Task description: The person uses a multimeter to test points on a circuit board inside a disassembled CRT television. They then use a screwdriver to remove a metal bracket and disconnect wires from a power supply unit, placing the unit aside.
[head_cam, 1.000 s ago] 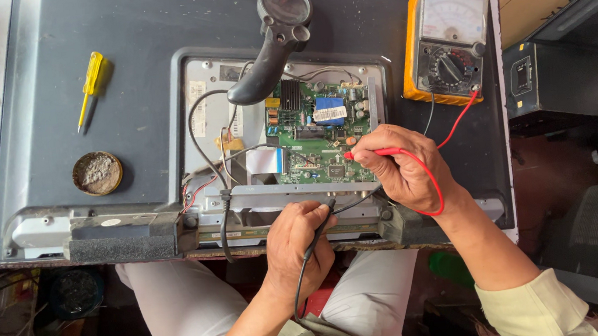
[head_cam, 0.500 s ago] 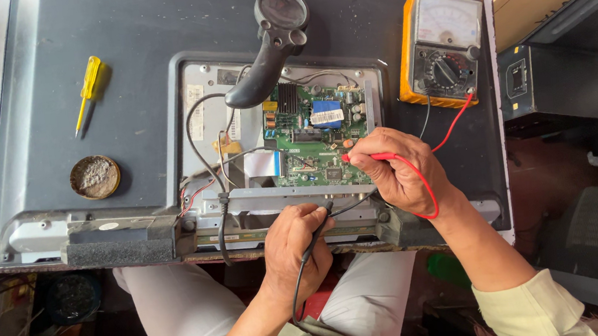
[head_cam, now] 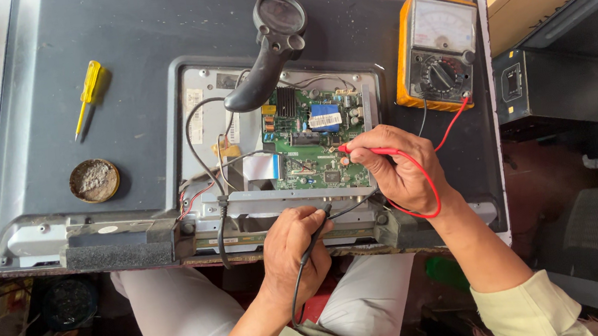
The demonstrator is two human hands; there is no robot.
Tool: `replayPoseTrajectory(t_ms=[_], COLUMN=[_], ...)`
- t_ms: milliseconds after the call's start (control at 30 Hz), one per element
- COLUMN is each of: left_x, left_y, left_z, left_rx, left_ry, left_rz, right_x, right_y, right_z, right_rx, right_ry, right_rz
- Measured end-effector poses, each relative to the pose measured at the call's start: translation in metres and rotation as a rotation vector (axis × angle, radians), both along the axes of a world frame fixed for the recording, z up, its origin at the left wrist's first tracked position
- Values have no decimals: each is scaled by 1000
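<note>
- Now the right hand (head_cam: 399, 172) is pinching the red probe (head_cam: 356, 150) on the fragile green circuit board (head_cam: 316, 151).
- Meanwhile the left hand (head_cam: 295, 253) is gripping the light, stiff black probe (head_cam: 318, 227), best held by its shaft.

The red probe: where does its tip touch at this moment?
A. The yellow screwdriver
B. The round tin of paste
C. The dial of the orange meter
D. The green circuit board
D. The right hand pinches the red probe and presses its tip onto the green circuit board, while the orange meter lies apart at the upper right.
</note>
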State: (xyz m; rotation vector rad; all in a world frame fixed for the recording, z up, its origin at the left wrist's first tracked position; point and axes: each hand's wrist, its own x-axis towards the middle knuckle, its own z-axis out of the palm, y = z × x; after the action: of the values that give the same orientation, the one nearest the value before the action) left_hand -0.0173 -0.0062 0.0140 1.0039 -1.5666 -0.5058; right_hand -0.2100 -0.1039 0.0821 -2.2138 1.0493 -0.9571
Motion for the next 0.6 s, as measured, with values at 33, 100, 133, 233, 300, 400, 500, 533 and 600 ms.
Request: replayPoseTrajectory(t_ms=[33, 100, 133, 233, 300, 400, 500, 533, 600], left_x=[0, -1, -1, -2, -3, -4, -6, -7, -8], left_y=[0, 2, 3, 3, 2, 2, 0, 0, -1], left_z=[0, 0, 0, -1, -2, -2, -3, -3, -4], left_rx=[2, 7, 7, 7, 8, 10, 7, 10, 10], left_ry=[0, -1, -1, -3, -1, 3, 2, 1, 4], left_rz=[0, 6, 12, 17, 14, 12, 20, 20, 23], right_x=[0, 1, 1, 1, 1, -1, -2, -2, -3], right_y=[0, 1, 1, 1, 0, -1, -2, -2, -3], right_z=[1, 2, 3, 3, 3, 3, 3, 3, 3], right_rx=[1, 3, 2, -1, -10, -21, -14, -14, -13], right_ry=[7, 16, 18, -2, -1, 20, 16, 15, 14], right_rz=[3, 8, 9, 32, 40, 36, 41, 42, 47])
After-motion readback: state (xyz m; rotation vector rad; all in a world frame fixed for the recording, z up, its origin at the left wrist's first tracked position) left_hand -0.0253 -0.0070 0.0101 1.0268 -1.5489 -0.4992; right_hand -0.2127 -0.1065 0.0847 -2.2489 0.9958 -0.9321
